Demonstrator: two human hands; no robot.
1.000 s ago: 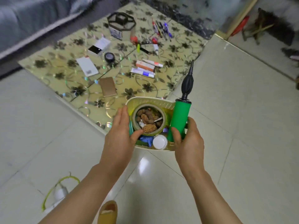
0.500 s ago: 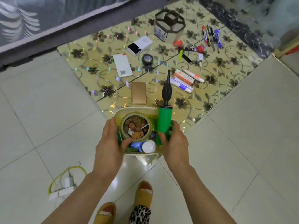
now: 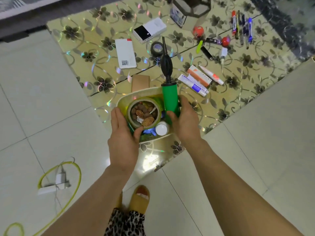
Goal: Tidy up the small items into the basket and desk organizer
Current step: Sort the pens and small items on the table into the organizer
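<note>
Near the middle of the frame, two hands held a pale yellow basket [image 3: 136, 92] over the near edge of a shiny flowered mat [image 3: 81, 41]. The left hand [image 3: 123, 138] gripped the basket's left side, with the thumb resting on a roll of tape [image 3: 157, 108] inside. The right hand [image 3: 185, 124] gripped the right side and was wrapped around a green air pump [image 3: 170, 101]. The pump stood up out of the basket, its black tip pointing to the top of the frame. Brown nuts or pits [image 3: 144, 113] sat in the hole of the tape roll. A white bottle cap [image 3: 161, 128] showed just beside it.

Up on the mat lay a white power bank [image 3: 125, 53], a white box [image 3: 149, 30], a black tape roll [image 3: 156, 48], a brown wallet [image 3: 140, 83], some tubes [image 3: 199, 79] and a row of pens [image 3: 241, 26] at the upper right. The desk organizer [image 3: 191, 12] stood at the top edge. A yellow cable [image 3: 68, 167] lay on the white floor at the lower left.
</note>
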